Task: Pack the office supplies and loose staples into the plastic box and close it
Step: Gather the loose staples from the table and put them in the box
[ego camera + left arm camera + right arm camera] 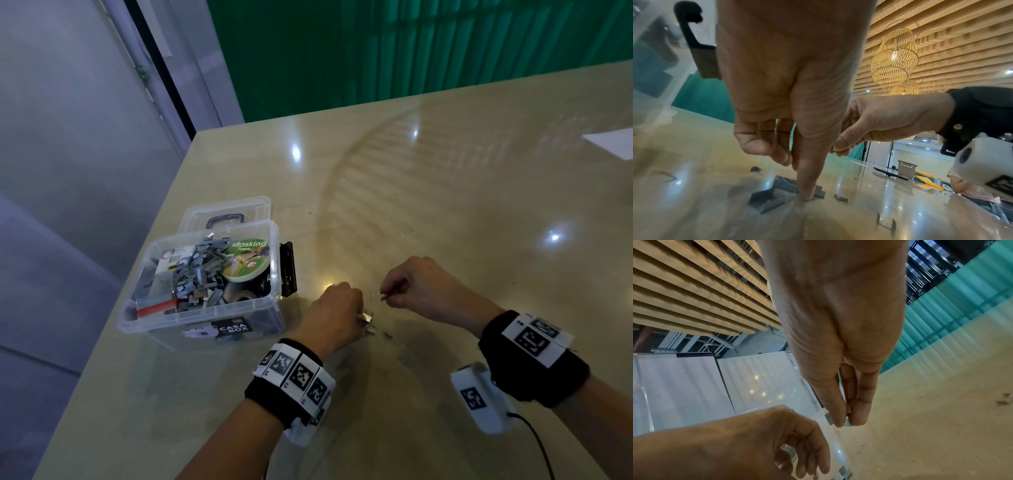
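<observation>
Open plastic box [202, 322] labelled "CASA BOX", one "Masking Tape" roll [245, 262] inside; right hand [424, 287] pinches staples [847, 422], left hand [334, 313] fingers curled onto loose staples [789, 188].

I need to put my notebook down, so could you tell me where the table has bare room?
Bare: the table beyond both hands, up to the white sheet. Crowded: between the plastic box and the hands, where loose staples lie.

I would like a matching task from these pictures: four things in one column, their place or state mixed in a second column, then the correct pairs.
Things:
1. masking tape
2. lid
3. right hand
4. left hand

Places or states:
A. pinches a staple piece above the table
B. inside the plastic box, near its right wall
C. fingertips down on loose staples on the table
D. off the box, behind it

Pairs: 1-B, 2-D, 3-A, 4-C
</observation>
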A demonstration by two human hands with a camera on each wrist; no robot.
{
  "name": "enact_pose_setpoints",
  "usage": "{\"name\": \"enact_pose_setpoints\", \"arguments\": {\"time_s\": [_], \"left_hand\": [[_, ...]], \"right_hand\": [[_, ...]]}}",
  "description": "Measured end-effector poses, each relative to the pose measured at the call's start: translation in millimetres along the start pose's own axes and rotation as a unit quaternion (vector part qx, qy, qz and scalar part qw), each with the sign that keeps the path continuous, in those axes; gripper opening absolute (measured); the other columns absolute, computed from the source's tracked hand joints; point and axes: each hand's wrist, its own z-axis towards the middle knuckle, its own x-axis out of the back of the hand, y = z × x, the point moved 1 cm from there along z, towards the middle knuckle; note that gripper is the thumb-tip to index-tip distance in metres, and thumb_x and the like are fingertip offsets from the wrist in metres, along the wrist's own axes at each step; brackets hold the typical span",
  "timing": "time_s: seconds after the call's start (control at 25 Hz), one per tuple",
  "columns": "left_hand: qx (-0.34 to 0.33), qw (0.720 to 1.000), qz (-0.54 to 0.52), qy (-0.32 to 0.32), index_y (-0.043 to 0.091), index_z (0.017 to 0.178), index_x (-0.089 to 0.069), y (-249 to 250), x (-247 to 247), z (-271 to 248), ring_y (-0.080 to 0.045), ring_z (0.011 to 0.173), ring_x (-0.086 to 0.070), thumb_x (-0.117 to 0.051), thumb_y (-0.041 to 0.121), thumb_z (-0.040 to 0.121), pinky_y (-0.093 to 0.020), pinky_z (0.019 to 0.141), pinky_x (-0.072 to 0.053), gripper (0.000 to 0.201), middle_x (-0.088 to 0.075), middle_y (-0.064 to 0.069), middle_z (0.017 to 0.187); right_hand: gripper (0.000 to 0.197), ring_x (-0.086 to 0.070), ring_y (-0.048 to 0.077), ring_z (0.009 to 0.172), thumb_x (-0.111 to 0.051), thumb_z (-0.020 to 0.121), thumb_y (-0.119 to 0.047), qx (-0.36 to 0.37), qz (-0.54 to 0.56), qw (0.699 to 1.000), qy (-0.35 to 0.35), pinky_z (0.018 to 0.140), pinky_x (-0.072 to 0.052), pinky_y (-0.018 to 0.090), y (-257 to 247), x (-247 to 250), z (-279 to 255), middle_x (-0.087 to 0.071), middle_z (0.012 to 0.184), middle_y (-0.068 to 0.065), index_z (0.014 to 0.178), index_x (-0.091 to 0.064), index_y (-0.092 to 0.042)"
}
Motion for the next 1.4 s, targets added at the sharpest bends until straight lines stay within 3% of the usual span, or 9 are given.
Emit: {"name": "enact_pose_setpoints", "arguments": {"time_s": [0.08, 0.36, 0.6, 0.72, 0.88, 1.0, 1.16, 1.32, 1.4], "left_hand": [[0.006, 1.000, 0.017, -0.011, 0.016, 0.104, -0.071, -2, 0, 0, -0.024, 0.103, -0.052, -0.076, 0.024, 0.082, -0.039, 0.084, -0.053, 0.024, -0.056, -0.007, 0.109], [-0.036, 0.998, 0.041, 0.000, 0.017, 0.107, -0.071, -4, 1, -8, -0.021, 0.106, -0.048, -0.067, 0.025, 0.090, -0.036, 0.084, -0.051, 0.019, -0.055, -0.004, 0.110], [-0.026, 1.000, 0.015, 0.004, 0.010, 0.109, -0.066, 8, 17, -18, -0.024, 0.102, -0.055, -0.063, 0.021, 0.092, -0.041, 0.085, -0.053, 0.020, -0.059, -0.008, 0.109], [-0.008, 1.000, -0.004, 0.027, 0.011, 0.109, -0.061, 16, 37, -28, -0.026, 0.093, -0.061, -0.060, 0.020, 0.093, -0.044, 0.083, -0.054, 0.018, -0.063, -0.008, 0.104], [-0.005, 0.993, -0.008, 0.118, 0.014, 0.109, -0.061, 10, 84, -54, -0.024, 0.093, -0.059, -0.056, 0.024, 0.097, -0.042, 0.081, -0.052, 0.017, -0.065, -0.005, 0.102], [0.038, 0.976, -0.034, 0.212, 0.014, 0.102, -0.065, -19, 126, -86, -0.022, 0.091, -0.060, -0.063, 0.023, 0.093, -0.036, 0.081, -0.047, 0.013, -0.067, -0.003, 0.096], [0.149, 0.934, -0.070, 0.318, 0.019, 0.097, -0.068, -79, 151, -131, -0.011, 0.071, -0.057, -0.070, 0.023, 0.090, -0.022, 0.068, -0.044, 0.009, -0.061, 0.008, 0.078], [0.211, 0.905, -0.094, 0.356, 0.021, 0.088, -0.066, -123, 143, -150, -0.010, 0.069, -0.060, -0.074, 0.022, 0.087, -0.032, 0.069, -0.052, 0.008, -0.065, 0.005, 0.072], [0.229, 0.910, -0.073, 0.339, 0.021, 0.088, -0.064, -135, 133, -143, -0.012, 0.074, -0.059, -0.071, 0.025, 0.088, -0.032, 0.071, -0.052, 0.008, -0.064, 0.005, 0.078]], "right_hand": [[0.015, -0.069, 0.003, 0.081, -0.078, 0.083, -0.010, 0.001, 0.003, 1.000, -0.006, 0.078, -0.057, 0.022, 0, -3, 0, -0.076, 0.089, -0.004, 0.097, -0.080, -0.015], [0.016, -0.069, 0.005, 0.083, -0.078, 0.083, -0.011, 0.006, -0.002, 1.000, -0.024, 0.081, -0.059, 0.029, -1, -11, 0, -0.076, 0.090, -0.003, 0.099, -0.080, -0.016], [0.015, -0.067, -0.001, 0.080, -0.077, 0.084, -0.011, 0.002, -0.007, 1.000, -0.025, 0.070, -0.050, 0.010, -5, -5, 4, -0.075, 0.089, -0.008, 0.097, -0.080, -0.018], [0.014, -0.068, 0.000, 0.082, -0.077, 0.085, -0.012, 0.010, 0.003, 1.000, -0.017, 0.075, -0.054, 0.015, -16, 7, 8, -0.075, 0.091, -0.009, 0.097, -0.080, -0.019], [0.011, -0.069, 0.000, 0.078, -0.080, 0.083, -0.015, 0.044, 0.013, 0.999, 0.011, 0.078, -0.059, 0.027, -47, 28, 27, -0.075, 0.083, -0.013, 0.090, -0.081, -0.023], [0.013, -0.068, -0.002, 0.073, -0.081, 0.080, -0.013, 0.102, 0.030, 0.994, 0.024, 0.071, -0.055, 0.020, -88, 32, 51, -0.075, 0.077, -0.014, 0.084, -0.081, -0.025], [0.012, -0.068, -0.002, 0.069, -0.081, 0.077, -0.011, 0.174, 0.059, 0.983, 0.013, 0.063, -0.047, 0.010, -153, 11, 85, -0.074, 0.072, -0.012, 0.080, -0.081, -0.023], [0.014, -0.066, 0.000, 0.065, -0.078, 0.077, -0.006, 0.219, 0.070, 0.972, -0.041, 0.059, -0.045, 0.009, -210, -27, 126, -0.072, 0.068, -0.010, 0.075, -0.079, -0.019], [0.015, -0.060, -0.003, 0.060, -0.074, 0.078, -0.002, 0.226, 0.060, 0.971, -0.057, 0.057, -0.043, 0.008, -225, -43, 142, -0.069, 0.068, -0.011, 0.076, -0.079, -0.016]]}}
